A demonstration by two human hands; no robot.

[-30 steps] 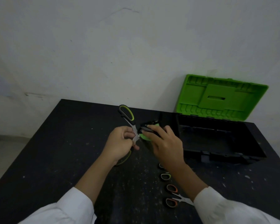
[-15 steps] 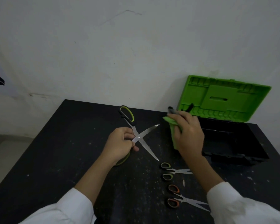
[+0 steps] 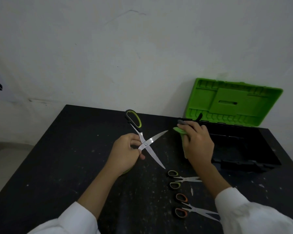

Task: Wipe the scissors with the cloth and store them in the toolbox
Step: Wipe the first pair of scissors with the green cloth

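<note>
My left hand (image 3: 125, 153) grips a large pair of scissors (image 3: 146, 143) with black and green handles near its pivot. Its blades are spread wide in an X above the table. One handle sticks up toward the wall; the other is mostly hidden under my palm. My right hand (image 3: 197, 144) holds a bunched green cloth (image 3: 180, 131), a short way right of the upper blade tip and apart from it. The toolbox (image 3: 254, 149) stands open at the right, with a black body and a raised green lid (image 3: 233, 103).
Two smaller pairs of scissors lie on the black table (image 3: 66, 157) near me: a green-handled pair (image 3: 181, 179) and an orange-handled pair (image 3: 189, 208). My right forearm reaches over their blades. A white wall rises behind the table.
A second ago the cloth was on the blades at the pivot. My right hand has since drawn it off to the right, baring both spread blades. The left hand has kept its hold.
</note>
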